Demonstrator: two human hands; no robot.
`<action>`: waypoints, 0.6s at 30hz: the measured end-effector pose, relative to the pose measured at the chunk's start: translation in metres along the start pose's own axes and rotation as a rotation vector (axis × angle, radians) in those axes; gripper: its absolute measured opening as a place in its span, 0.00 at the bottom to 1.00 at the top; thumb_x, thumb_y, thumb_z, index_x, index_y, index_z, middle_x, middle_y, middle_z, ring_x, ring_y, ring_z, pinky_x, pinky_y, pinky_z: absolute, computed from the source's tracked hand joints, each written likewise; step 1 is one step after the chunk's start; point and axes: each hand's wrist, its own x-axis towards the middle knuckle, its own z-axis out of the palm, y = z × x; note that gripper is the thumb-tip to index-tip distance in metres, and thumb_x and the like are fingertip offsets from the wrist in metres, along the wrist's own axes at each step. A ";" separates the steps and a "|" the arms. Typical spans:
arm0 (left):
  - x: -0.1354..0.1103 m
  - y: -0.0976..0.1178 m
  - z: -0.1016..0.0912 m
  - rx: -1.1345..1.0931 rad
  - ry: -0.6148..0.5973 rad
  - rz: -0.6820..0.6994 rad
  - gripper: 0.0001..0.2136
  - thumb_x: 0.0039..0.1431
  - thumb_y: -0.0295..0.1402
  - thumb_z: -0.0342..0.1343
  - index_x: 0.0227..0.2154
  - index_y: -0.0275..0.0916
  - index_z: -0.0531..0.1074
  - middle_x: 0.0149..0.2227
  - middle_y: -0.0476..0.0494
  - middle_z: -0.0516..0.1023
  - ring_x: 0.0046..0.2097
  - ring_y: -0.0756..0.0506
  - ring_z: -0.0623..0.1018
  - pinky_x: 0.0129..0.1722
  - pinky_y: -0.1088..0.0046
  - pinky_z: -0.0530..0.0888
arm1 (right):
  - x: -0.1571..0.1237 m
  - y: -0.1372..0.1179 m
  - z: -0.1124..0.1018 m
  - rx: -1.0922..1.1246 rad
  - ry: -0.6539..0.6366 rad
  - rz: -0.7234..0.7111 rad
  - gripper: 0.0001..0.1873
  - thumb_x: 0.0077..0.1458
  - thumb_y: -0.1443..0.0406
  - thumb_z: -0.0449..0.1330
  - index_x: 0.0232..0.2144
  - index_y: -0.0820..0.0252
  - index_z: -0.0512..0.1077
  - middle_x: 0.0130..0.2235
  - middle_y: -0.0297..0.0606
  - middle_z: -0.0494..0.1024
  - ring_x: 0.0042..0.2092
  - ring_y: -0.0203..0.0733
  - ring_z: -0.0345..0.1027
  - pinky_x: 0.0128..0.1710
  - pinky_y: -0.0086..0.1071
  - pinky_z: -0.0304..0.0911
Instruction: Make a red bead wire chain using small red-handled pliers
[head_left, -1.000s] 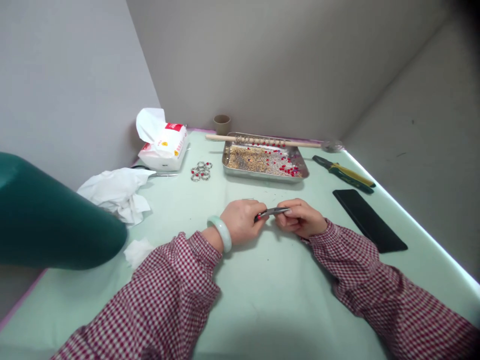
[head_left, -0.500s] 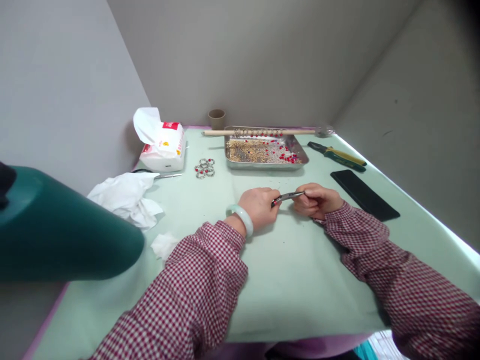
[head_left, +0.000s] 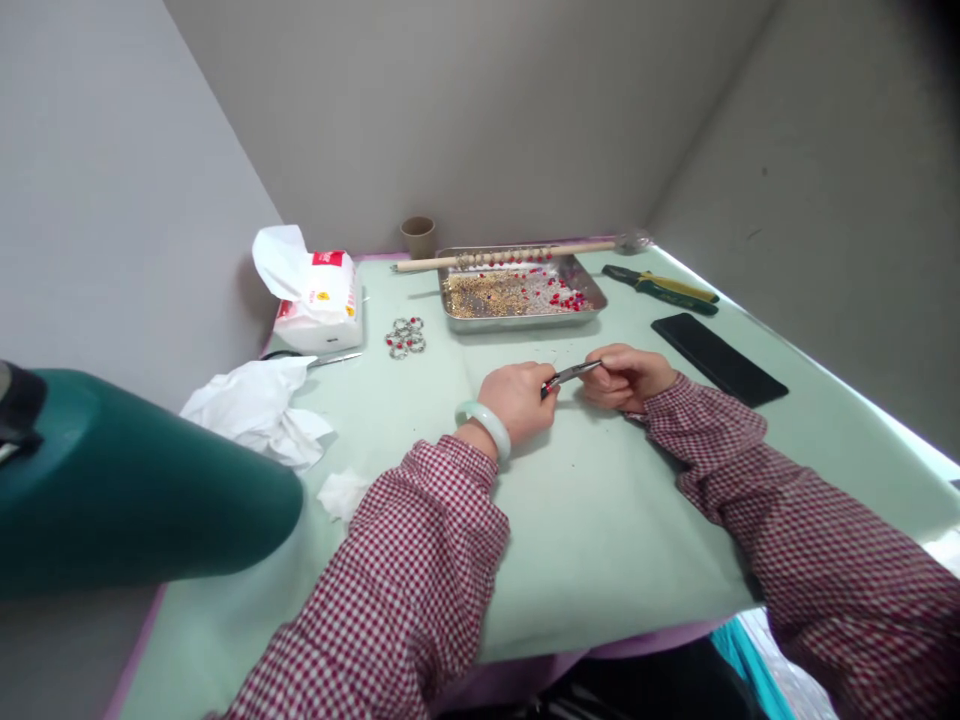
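My left hand [head_left: 517,403], with a pale bangle [head_left: 484,420] on its wrist, is closed round small pliers [head_left: 572,373]. The pliers' slim jaws point right and meet the fingertips of my right hand [head_left: 626,378]. Those fingertips are pinched together at the jaw tips; whatever sits between them is too small to make out. Beyond my left hand lies a cluster of small silvery rings with red beads [head_left: 406,338]. Behind both hands stands a metal tray [head_left: 517,323] of gold, clear and red beads. Across its far side rests a wooden stick [head_left: 420,265] strung with beaded rings.
A dark green bottle [head_left: 150,475] looms at the left front. Near it are crumpled tissues [head_left: 259,410], scissors [head_left: 334,358] and a tissue pack [head_left: 322,305]. A brown cup [head_left: 418,237] stands at the back. Green-yellow pliers [head_left: 660,288] and a black flat strip [head_left: 718,357] lie right.
The whole view has shifted and tilted slightly with my head. Both hands keep their grip, with the pliers still meeting my right fingertips.
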 end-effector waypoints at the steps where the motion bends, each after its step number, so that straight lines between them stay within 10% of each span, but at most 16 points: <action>1: 0.000 0.000 0.000 -0.003 0.001 0.000 0.09 0.59 0.32 0.48 0.30 0.37 0.72 0.29 0.45 0.74 0.31 0.47 0.70 0.31 0.70 0.64 | 0.000 0.000 0.000 -0.010 0.000 0.006 0.18 0.44 0.56 0.63 0.15 0.59 0.61 0.14 0.22 0.45 0.15 0.26 0.37 0.14 0.25 0.36; 18: -0.007 0.001 -0.003 0.003 0.022 0.024 0.07 0.58 0.30 0.49 0.26 0.37 0.69 0.27 0.46 0.70 0.31 0.47 0.69 0.32 0.71 0.66 | 0.006 0.008 -0.012 0.104 -0.195 -0.003 0.12 0.50 0.62 0.59 0.21 0.66 0.70 0.14 0.23 0.49 0.16 0.26 0.39 0.14 0.23 0.37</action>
